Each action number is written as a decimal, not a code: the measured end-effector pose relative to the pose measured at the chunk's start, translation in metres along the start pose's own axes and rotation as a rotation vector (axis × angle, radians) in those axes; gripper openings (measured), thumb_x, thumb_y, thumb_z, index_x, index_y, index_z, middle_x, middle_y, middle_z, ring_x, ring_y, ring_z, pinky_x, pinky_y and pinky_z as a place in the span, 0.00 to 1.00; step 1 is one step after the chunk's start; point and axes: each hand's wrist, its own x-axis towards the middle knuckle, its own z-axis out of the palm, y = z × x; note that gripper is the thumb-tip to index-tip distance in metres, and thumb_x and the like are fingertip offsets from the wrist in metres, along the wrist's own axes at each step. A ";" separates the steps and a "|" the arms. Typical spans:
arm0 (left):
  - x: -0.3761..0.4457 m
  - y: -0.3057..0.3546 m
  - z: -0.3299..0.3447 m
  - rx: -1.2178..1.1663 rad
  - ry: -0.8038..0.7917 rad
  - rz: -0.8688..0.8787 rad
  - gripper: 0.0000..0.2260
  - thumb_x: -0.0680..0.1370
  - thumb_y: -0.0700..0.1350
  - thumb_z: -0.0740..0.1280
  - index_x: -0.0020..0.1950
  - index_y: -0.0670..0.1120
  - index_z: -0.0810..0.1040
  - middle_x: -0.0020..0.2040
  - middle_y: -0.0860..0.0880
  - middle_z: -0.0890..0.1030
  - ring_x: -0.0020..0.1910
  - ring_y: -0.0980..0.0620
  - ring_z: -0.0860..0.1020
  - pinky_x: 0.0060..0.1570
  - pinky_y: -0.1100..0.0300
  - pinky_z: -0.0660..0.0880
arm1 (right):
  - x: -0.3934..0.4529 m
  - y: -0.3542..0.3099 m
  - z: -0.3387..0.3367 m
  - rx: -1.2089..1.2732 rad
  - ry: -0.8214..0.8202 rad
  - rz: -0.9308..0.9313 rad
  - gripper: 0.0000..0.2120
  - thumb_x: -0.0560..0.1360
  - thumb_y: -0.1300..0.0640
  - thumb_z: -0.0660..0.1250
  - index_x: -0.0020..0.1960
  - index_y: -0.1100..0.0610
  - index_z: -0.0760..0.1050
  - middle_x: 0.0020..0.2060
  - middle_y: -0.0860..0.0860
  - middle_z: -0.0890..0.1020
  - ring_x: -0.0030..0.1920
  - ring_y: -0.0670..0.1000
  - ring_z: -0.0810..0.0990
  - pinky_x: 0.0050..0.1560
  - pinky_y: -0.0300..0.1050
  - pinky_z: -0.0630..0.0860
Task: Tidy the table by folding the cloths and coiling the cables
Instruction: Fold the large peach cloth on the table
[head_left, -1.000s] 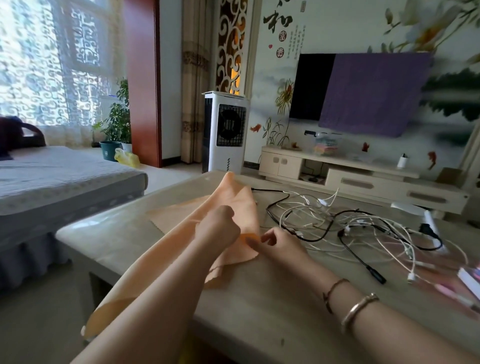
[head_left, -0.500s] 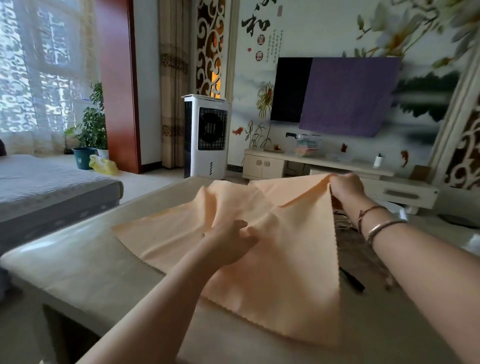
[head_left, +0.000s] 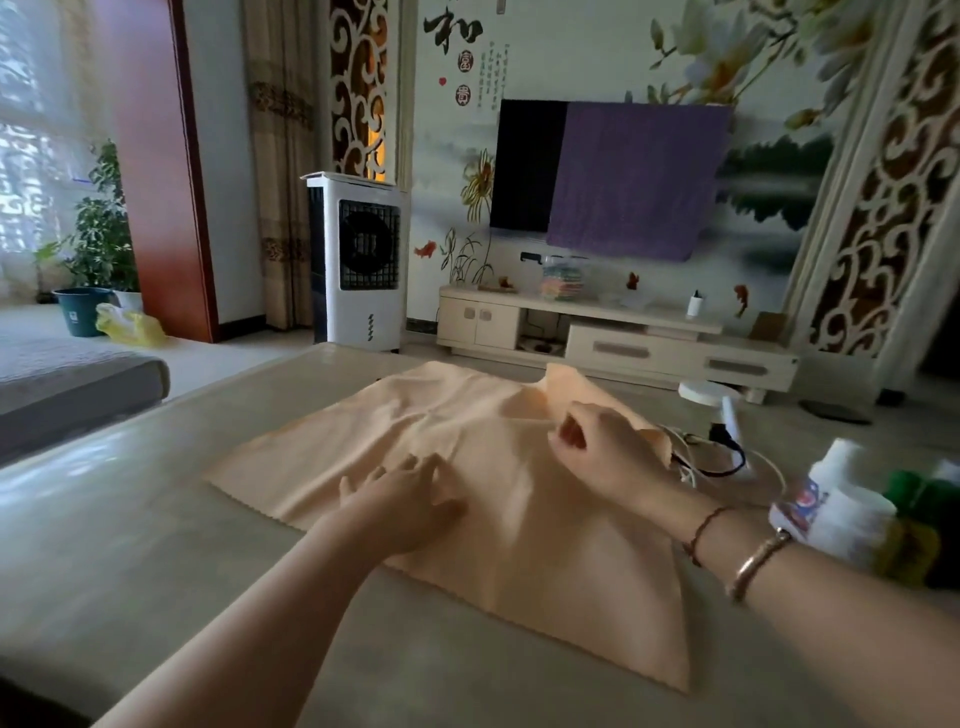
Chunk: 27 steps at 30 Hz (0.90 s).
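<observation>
1. The cloth (head_left: 467, 467), peach in colour, lies spread on the table (head_left: 130, 519), at the centre of the view. Its near edge is pinked.
2. The left hand (head_left: 400, 499) rests palm down on the cloth near its 7 o'clock edge. The fingers are released and straight, pressing the fabric flat.
3. The right hand (head_left: 608, 452) sits above the cloth's right half, toward 2 o'clock. Its fingers are curled. Whether they grasp the fabric cannot be told from here.
4. A raised fold of cloth stands at 12 o'clock from the right hand, near the far edge.
5. The cables (head_left: 711, 462), black and white, lie in a tangle at 3 o'clock from the right hand. The cloth's right edge covers part of them.
6. Two bracelets (head_left: 753, 561) circle the right wrist.
7. A white bottle (head_left: 836, 499) lies on the table at 4 o'clock from the cables, blurred.
8. A fan unit (head_left: 358, 260) stands on the floor beyond the table at 11 o'clock.
9. A television (head_left: 524, 166) hangs on the far wall at 12 o'clock, partly draped in purple fabric.
</observation>
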 end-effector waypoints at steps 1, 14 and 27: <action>-0.001 -0.002 0.001 0.014 0.006 0.003 0.32 0.75 0.70 0.54 0.75 0.58 0.56 0.77 0.57 0.58 0.75 0.46 0.59 0.69 0.39 0.54 | -0.008 -0.009 0.003 0.056 -0.034 -0.060 0.08 0.77 0.49 0.65 0.42 0.51 0.71 0.42 0.47 0.77 0.46 0.49 0.75 0.44 0.40 0.71; -0.061 0.001 -0.016 0.052 -0.155 0.089 0.38 0.70 0.74 0.57 0.76 0.59 0.58 0.78 0.55 0.57 0.77 0.47 0.51 0.73 0.41 0.44 | -0.089 -0.055 -0.017 0.049 -0.530 -0.136 0.45 0.65 0.34 0.73 0.73 0.45 0.54 0.66 0.43 0.65 0.68 0.44 0.63 0.64 0.38 0.61; -0.114 -0.006 -0.021 0.115 -0.190 0.268 0.45 0.63 0.78 0.61 0.76 0.61 0.56 0.76 0.58 0.60 0.75 0.51 0.54 0.74 0.44 0.49 | -0.122 -0.057 -0.055 -0.305 -0.625 -0.174 0.26 0.71 0.65 0.63 0.67 0.55 0.62 0.64 0.52 0.67 0.68 0.52 0.66 0.62 0.49 0.72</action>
